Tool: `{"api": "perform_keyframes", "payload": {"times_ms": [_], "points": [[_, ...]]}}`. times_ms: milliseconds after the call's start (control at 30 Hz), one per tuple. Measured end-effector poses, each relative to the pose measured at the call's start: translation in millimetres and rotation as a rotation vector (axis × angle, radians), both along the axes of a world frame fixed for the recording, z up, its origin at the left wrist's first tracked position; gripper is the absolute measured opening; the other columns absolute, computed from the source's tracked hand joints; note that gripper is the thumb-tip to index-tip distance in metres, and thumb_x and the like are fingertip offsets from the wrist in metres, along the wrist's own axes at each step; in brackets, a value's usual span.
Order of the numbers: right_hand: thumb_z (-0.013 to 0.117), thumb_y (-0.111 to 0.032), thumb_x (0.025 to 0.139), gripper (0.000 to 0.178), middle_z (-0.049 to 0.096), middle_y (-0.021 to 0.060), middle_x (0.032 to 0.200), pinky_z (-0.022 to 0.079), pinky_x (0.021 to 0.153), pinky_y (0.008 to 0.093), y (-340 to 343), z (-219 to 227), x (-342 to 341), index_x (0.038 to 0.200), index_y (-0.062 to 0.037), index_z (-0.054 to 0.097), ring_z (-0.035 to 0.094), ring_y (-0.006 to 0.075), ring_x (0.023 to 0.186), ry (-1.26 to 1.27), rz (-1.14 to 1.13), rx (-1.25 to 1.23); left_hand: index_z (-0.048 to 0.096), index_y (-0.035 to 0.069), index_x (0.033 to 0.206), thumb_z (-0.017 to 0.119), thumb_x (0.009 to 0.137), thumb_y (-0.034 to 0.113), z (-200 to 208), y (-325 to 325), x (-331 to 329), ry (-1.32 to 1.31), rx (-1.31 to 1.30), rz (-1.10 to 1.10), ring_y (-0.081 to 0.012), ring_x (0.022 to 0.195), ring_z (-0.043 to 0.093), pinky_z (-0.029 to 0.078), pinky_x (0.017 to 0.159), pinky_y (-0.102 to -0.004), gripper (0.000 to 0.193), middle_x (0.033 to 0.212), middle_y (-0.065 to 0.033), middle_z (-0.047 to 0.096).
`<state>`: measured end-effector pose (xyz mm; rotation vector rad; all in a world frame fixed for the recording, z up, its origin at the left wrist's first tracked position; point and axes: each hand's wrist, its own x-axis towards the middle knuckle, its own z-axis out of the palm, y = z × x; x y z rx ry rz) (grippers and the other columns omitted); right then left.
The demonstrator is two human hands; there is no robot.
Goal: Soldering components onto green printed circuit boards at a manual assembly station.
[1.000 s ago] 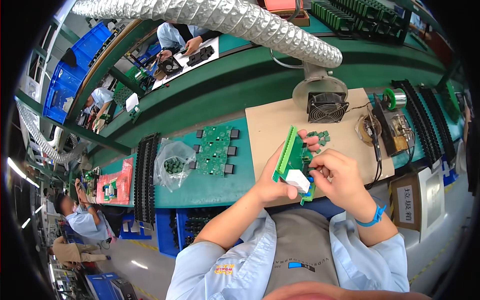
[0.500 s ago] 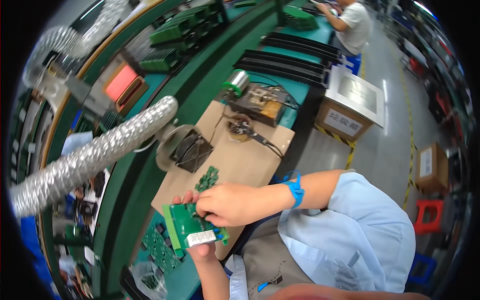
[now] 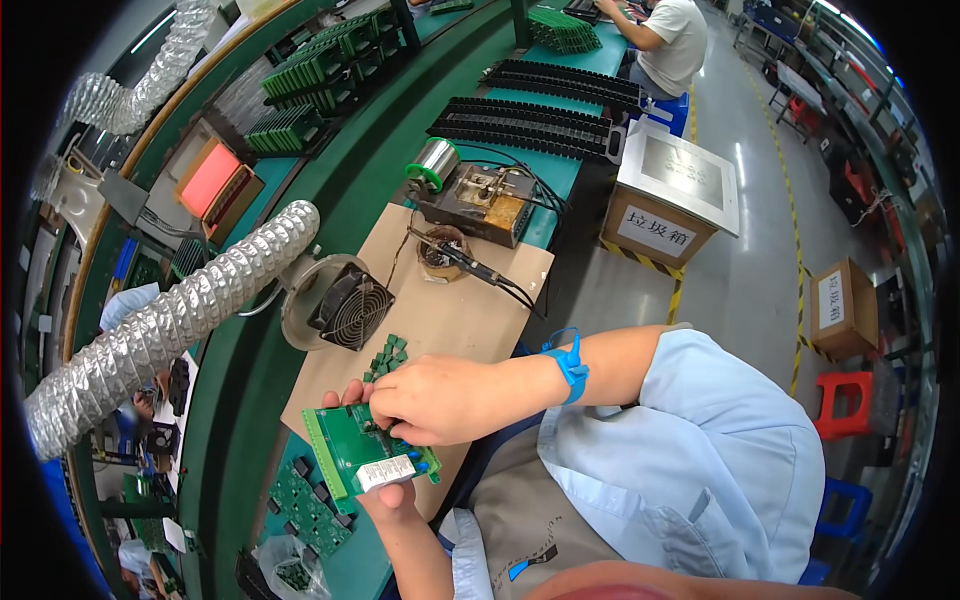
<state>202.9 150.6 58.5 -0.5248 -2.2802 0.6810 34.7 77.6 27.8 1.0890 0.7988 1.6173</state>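
Left hand (image 3: 394, 497) holds one green board (image 3: 346, 440) bearing one white block (image 3: 385, 472); right hand (image 3: 432, 398), grip I cannot tell

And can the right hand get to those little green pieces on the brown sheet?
Probably yes: the little green pieces lie just past the right hand, with nothing seen between them. It is busy at the green circuit board, though, and would have to leave that.

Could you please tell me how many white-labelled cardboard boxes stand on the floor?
2: the left box, beneath a pale panel beside the bench; the right box, near a red stool. Others may be hidden.
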Motion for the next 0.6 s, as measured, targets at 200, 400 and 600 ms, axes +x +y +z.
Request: {"api": "perform_keyframes", "payload": {"times_ms": [200, 400, 600], "points": [[0.073, -0.009, 0.076, 0.010, 0.071, 0.0107, 0.081, 0.054, 0.065, 0.0418, 1, 3, -2, 0.081, -0.0050, 0.066, 0.066, 0.0349, 0.071, 0.058, 0.007, -0.072, 0.024, 0.010, 0.160, 0.097, 0.045, 0.069, -2, 1, -3, -0.042, -0.023, -0.040, -0.0300, 0.139, 0.052, 0.043, 0.119, -0.0459, 0.149, 0.156, -0.0145, 0.047], [0.070, -0.008, 0.076, 0.007, 0.070, 0.0129, 0.077, 0.053, 0.061, 0.0411, 1, 16, 0, 0.081, -0.0035, 0.069, 0.065, 0.0350, 0.066, 0.065, 0.022, -0.090, 0.029, 0.012, 0.159, 0.098, 0.049, 0.063, 7, 0, 3, -0.080, -0.003, -0.044, -0.0310, 0.140, 0.051, 0.042, 0.120, -0.0454, 0.140, 0.155, -0.0153, 0.049], [0.072, -0.005, 0.078, 0.013, 0.066, 0.0066, 0.081, 0.052, 0.062, 0.0361, 8, 14, -5, 0.088, -0.0060, 0.066, 0.063, 0.0271, 0.068, 0.051, 0.063, -0.057, 0.032, 0.012, 0.158, 0.098, 0.047, 0.063, 5, 3, -9, -0.142, -0.036, -0.015, -0.0319, 0.140, 0.052, 0.044, 0.118, -0.0455, 0.139, 0.154, -0.0173, 0.050]]}}
